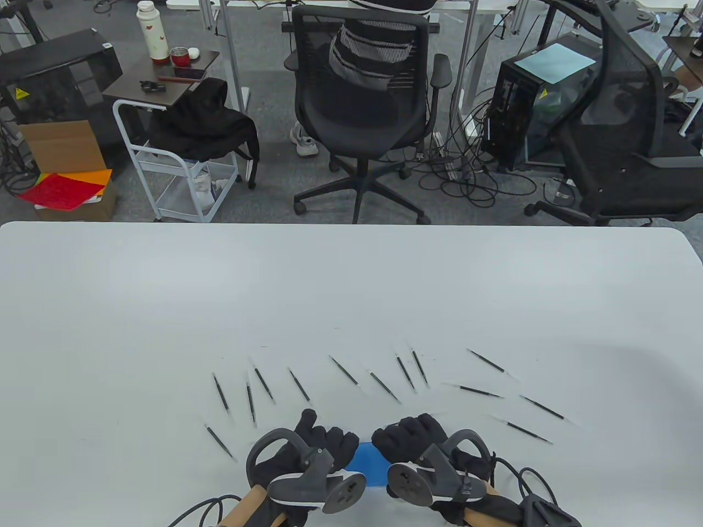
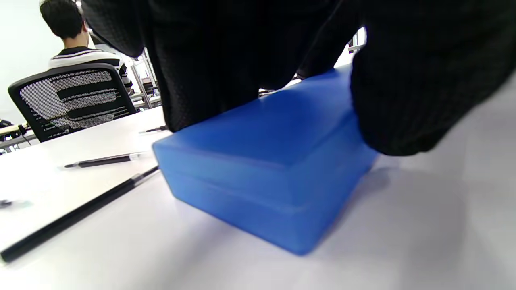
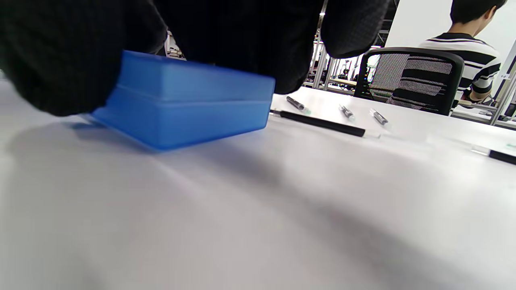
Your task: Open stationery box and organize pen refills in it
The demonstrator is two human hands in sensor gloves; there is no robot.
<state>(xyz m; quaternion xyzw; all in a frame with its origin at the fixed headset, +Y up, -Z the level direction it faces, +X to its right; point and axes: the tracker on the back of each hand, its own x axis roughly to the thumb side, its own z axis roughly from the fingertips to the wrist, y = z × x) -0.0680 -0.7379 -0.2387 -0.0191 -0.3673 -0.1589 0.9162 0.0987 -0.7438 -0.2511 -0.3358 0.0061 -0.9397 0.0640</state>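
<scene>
A closed blue stationery box (image 1: pixel 369 465) lies near the table's front edge, between my two gloved hands. My left hand (image 1: pixel 321 439) grips its left end, with fingers (image 2: pixel 201 72) on the lid and the thumb (image 2: pixel 411 100) against the side of the box (image 2: pixel 266 161). My right hand (image 1: pixel 409 436) holds the other end the same way, fingers (image 3: pixel 242 36) curled over the box (image 3: pixel 181 108). Several black pen refills (image 1: pixel 345 371) lie scattered in an arc beyond the hands. Some refills show close by in the left wrist view (image 2: pixel 76 215) and the right wrist view (image 3: pixel 322 123).
The white table (image 1: pixel 351 285) stretches away past the refills. Behind its far edge stands a black office chair (image 1: pixel 362 104) with a person in a striped top seated in it. Glove cables (image 1: pixel 197 510) trail off the front edge.
</scene>
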